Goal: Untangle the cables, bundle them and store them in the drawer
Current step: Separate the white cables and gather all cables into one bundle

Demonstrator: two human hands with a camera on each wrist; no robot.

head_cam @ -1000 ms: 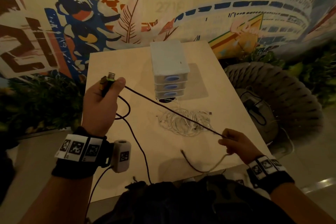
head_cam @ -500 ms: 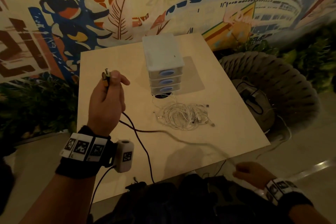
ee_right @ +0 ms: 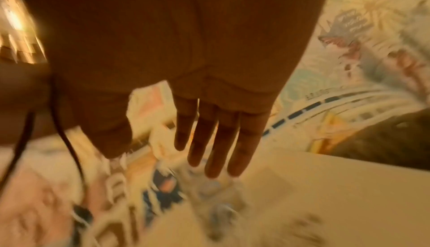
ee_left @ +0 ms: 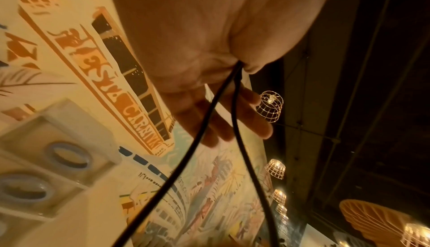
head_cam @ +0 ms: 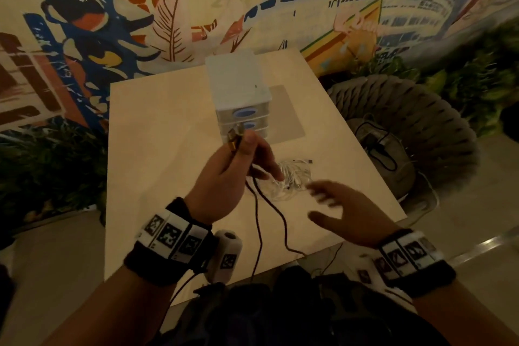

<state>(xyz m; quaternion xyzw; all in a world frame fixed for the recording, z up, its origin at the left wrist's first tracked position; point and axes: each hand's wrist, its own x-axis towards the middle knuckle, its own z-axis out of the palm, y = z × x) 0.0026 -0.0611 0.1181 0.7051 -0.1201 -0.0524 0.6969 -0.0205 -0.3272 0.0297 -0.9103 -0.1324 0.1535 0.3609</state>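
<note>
Since the earlier frame my left hand has swung inward from the table's left side to hover just in front of the drawer unit, and my right hand has come back up from below the table edge, now empty.

Taking the drawer unit as my landmark and reading left to right: in front of its lower drawers the left hand pinches the black cable between thumb and palm, both plugs poking up together above the thumb. The other fingers reach out straight beyond the pinch. Two black strands drop from the fist and trail off the table's near edge. Just in front of the unit and slightly right lies the white cable tangle on the table, untouched. Further right and nearer me, the right hand is flat, fingers straight and side by side, holding nothing; it is blurred, so I cannot say for certain whether it touches the white heap.

I judge the black cable light, limp and thin, apt to slide or kink. It already hangs doubled, so I would catch the hanging strands below the left fist and wind from there.
</note>
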